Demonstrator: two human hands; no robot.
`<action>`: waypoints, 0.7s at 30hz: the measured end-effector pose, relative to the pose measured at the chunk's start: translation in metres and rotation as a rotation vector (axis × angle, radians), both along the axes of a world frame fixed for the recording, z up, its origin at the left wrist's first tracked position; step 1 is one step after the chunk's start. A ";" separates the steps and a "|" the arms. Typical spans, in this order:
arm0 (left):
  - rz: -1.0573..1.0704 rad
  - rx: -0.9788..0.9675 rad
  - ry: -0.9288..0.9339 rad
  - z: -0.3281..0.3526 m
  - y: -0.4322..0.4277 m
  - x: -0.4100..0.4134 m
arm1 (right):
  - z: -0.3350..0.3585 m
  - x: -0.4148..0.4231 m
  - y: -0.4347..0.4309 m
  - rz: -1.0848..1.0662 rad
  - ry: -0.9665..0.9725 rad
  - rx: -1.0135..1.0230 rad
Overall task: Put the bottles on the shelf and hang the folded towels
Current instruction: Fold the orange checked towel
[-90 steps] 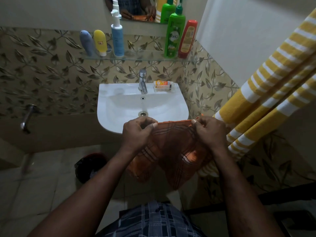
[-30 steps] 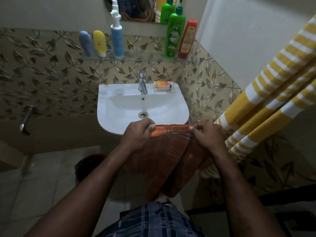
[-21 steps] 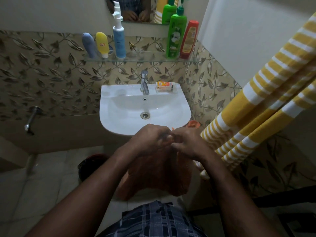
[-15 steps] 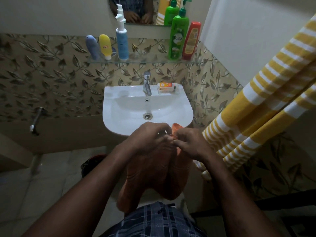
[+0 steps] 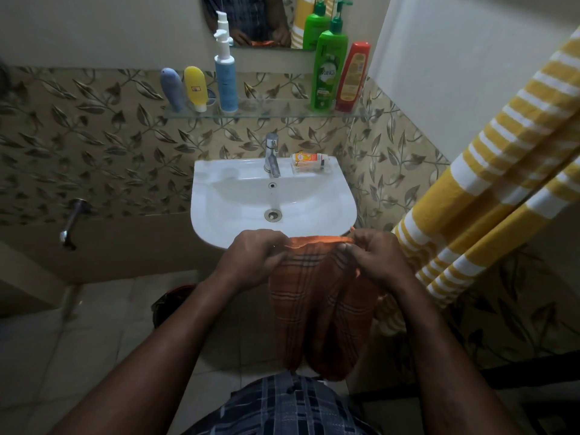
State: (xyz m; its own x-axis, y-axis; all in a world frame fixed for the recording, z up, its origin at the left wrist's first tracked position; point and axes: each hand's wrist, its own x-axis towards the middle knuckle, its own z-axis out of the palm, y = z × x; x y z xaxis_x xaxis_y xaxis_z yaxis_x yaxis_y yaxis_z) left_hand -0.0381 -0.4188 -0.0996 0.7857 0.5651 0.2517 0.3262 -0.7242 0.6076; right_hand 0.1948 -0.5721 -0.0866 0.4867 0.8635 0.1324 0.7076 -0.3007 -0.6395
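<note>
Both forearms reach forward and converge in front of the body, bare to the elbow. The left hand [image 5: 254,259] and the right hand [image 5: 375,260] sit level, slightly apart, knuckles up, each grip pinched closed with thumb and fingers on the top edge of an orange checked towel [image 5: 320,309].

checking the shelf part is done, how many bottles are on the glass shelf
5. Grey-blue bottle, yellow bottle and blue pump bottle stand at the shelf's left; green pump bottle and red bottle at its right.
</note>
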 end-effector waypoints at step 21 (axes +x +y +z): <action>0.408 -0.053 -0.208 0.023 0.005 0.003 | -0.012 0.003 -0.001 -0.306 -0.003 0.117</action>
State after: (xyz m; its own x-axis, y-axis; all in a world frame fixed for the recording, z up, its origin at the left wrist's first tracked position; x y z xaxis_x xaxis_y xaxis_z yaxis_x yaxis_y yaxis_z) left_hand -0.0348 -0.4138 -0.0763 0.4326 0.8338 0.3430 0.4455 -0.5285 0.7227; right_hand 0.1981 -0.5734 -0.0990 0.7205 0.6561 0.2244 0.5980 -0.4241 -0.6801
